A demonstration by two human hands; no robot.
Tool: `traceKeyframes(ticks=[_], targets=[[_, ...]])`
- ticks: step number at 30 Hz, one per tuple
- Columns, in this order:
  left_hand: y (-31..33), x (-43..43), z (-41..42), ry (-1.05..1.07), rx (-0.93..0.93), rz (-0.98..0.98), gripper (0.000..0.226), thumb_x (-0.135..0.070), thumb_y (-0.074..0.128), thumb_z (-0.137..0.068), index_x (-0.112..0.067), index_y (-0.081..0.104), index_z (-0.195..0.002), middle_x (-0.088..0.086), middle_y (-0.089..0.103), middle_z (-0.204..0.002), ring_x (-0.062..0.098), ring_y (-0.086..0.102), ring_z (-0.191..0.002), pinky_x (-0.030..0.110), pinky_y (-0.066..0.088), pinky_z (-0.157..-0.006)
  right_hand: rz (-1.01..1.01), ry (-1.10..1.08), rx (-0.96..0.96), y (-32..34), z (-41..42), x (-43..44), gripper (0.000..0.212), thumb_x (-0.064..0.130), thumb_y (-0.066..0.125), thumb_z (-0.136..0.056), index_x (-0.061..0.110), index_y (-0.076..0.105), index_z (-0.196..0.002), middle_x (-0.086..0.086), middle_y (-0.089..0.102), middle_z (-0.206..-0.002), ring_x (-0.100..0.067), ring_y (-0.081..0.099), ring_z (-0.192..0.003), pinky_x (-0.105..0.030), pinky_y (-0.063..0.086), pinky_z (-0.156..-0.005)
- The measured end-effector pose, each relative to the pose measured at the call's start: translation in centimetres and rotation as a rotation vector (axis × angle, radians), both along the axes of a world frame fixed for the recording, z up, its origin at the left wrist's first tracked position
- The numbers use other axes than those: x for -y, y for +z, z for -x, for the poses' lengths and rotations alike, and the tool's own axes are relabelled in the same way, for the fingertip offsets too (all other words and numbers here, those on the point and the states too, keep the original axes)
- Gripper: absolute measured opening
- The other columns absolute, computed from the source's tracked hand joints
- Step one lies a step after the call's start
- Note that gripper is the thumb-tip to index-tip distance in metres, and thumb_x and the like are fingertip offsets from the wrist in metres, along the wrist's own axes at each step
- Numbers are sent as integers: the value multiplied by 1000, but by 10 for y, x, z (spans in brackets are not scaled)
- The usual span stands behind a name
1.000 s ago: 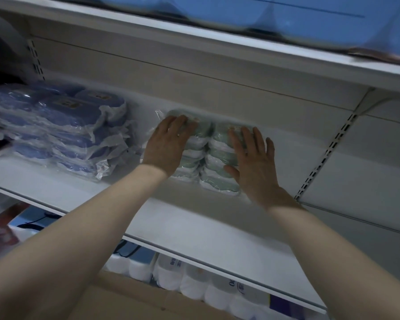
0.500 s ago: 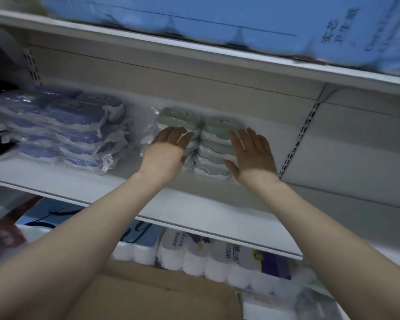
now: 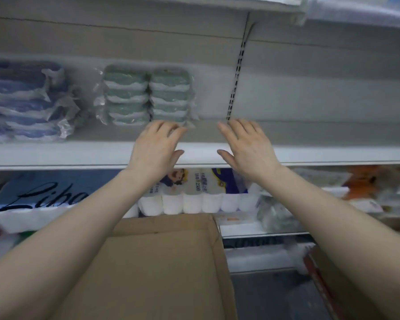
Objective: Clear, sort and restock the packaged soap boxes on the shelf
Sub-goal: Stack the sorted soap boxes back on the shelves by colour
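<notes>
— The green soap boxes point(image 3: 146, 95)?
— Two stacks at the back of the shelf point(image 3: 79, 153), beside the blue soap boxes point(image 3: 26, 102).
— The hands?
— Left hand point(image 3: 156, 146) and right hand point(image 3: 247, 146) spread, empty, over its front edge.

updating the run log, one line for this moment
left hand open | right hand open | green soap boxes two stacks on shelf

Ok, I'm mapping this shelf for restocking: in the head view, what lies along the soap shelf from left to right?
blue wrapped soap boxes → left stack of green soap boxes → right stack of green soap boxes → slotted upright in the back wall
</notes>
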State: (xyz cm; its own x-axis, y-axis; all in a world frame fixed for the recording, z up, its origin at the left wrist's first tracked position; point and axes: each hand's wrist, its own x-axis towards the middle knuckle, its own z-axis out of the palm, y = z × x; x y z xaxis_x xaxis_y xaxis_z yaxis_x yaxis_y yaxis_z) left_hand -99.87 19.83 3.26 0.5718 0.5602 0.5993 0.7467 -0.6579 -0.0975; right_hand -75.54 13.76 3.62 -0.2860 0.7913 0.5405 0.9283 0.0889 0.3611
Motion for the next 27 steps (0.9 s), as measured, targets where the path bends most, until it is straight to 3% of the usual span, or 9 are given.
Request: traceKeyframes(ticks=[4,12,16,21,27], targets=[[-14,37,-38,-84,-12,22,53,-26,78,-76,-10,60,-122,13,62,-117,38,55,-106,47,47,-90,7,-69,-17,-14,-30,63,61,45,59,-87,7,52,-134,-16,60,-121,-36,54,-114,-45,39,-98],[-52,104,-156,-303,-61,102,54,-32,72,-79,-14,57,-128,9,60,-119,34,53,-109,45,43,-97,79,-264,-107,-61,-129,178,59,46,53,-93,8,50,-138,-15,59,-125,-36,52,-119,-46,39,-100],[-76,139,-236,-386,-82,158,52,-33,70,-82,-13,57,-129,9,60,-120,34,52,-112,45,44,-97,116,-346,-142,-81,-200,230,55,44,52,-92,8,53,-134,-14,59,-121,-36,53,-116,-44,38,-98],[-108,183,-340,-455,-70,261,49,-30,70,-82,-15,58,-127,8,59,-119,33,52,-111,43,48,-86,193,-425,-173,-105,-301,294,56,44,52,-93,9,50,-137,-15,57,-124,-35,50,-120,-46,37,-102],[-156,228,-448,-487,-96,384,53,-26,75,-77,-13,60,-126,10,60,-119,33,52,-110,43,47,-91,289,-512,-234,-137,-415,353,52,39,51,-92,8,52,-135,-15,58,-123,-35,53,-117,-46,42,-97]])
